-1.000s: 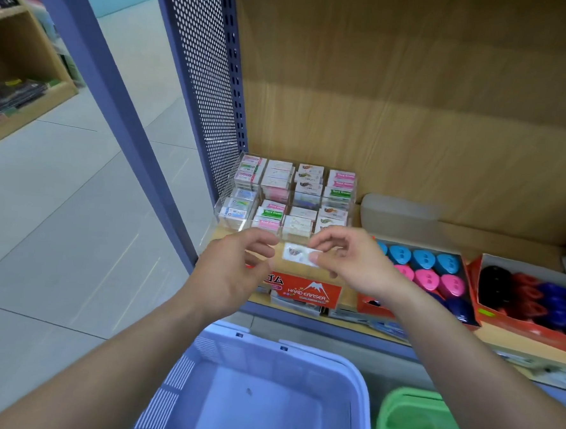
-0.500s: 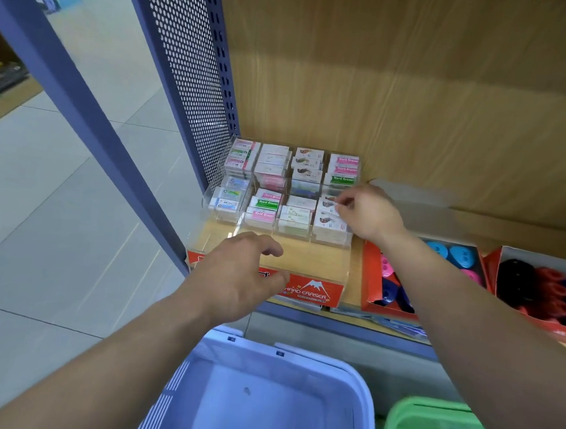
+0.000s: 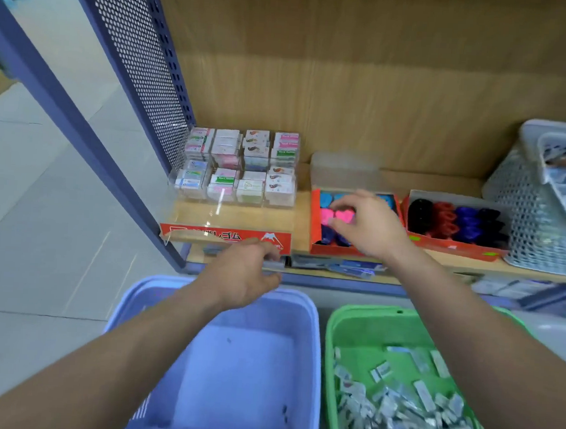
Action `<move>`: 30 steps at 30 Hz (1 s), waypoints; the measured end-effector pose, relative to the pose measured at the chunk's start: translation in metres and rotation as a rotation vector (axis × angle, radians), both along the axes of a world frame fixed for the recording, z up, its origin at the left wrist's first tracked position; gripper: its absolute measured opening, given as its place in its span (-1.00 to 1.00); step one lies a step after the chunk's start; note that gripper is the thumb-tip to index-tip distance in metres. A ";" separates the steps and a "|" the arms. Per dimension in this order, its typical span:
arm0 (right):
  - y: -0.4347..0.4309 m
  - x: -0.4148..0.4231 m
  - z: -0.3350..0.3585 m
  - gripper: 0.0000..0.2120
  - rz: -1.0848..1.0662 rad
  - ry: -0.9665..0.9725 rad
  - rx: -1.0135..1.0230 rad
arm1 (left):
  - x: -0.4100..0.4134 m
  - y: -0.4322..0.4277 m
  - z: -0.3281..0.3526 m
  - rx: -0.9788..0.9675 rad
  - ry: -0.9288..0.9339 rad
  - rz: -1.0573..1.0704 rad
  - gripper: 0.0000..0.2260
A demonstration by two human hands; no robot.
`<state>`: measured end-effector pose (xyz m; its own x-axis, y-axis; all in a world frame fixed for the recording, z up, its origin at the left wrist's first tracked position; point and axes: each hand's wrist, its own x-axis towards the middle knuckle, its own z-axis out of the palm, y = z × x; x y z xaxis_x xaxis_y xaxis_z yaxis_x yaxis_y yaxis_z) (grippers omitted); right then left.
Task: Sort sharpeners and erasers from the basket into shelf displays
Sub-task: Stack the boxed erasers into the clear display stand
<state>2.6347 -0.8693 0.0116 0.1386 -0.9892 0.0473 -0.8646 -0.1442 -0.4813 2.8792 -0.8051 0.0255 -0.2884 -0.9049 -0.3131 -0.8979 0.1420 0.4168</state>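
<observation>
A clear eraser display [image 3: 241, 165] with a red label front stands at the shelf's left end, its compartments filled with small wrapped erasers. Right of it sits a red box of heart-shaped sharpeners [image 3: 321, 223] in blue, pink and dark purple. My right hand [image 3: 370, 226] hovers over that box, fingers curled apart, nothing seen in it. My left hand [image 3: 248, 275] is low at the shelf's front edge below the eraser display, fingers loosely bent, empty as far as I can see. A green basket [image 3: 337, 330] at bottom right holds several small wrapped items.
An empty blue basket [image 3: 310, 335] sits below my left arm. A second red box of dark, red and blue sharpeners [image 3: 455, 248] and a grey mesh basket [image 3: 521, 202] stand further right on the shelf. A purple perforated shelf upright [image 3: 135, 56] borders the left.
My right hand put the eraser into the display's right side, then moved right over the heart sharpener box. My left hand dropped to the shelf edge. The view shifted right, revealing the green basket.
</observation>
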 end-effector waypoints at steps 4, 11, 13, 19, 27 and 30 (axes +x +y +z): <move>0.097 -0.072 -0.021 -0.81 -0.074 -0.002 0.060 | -0.054 0.052 -0.016 0.056 0.022 -0.163 -0.65; 0.199 -0.167 -0.110 -0.67 -0.062 0.158 0.489 | -0.163 0.121 -0.088 0.248 0.061 -0.274 -0.55; 0.211 -0.184 -0.137 -0.58 -0.037 0.212 0.622 | -0.187 0.132 -0.122 0.343 0.062 -0.235 -0.48; 0.210 -0.214 -0.210 0.00 0.025 0.224 0.952 | -0.230 0.141 -0.211 0.518 -0.009 -0.025 -0.19; 0.205 -0.203 -0.267 0.25 0.009 0.098 0.967 | -0.261 0.138 -0.282 0.596 0.075 0.191 -0.04; 0.205 -0.202 -0.275 0.19 -0.013 0.057 0.959 | -0.262 0.140 -0.293 0.574 0.132 0.256 -0.12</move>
<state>2.4322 -0.6646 -0.2633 0.1044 -0.6047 -0.7896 -0.8890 0.2992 -0.3467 2.6171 -0.6653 -0.2674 -0.1541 -0.6495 -0.7446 -0.8098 -0.3488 0.4718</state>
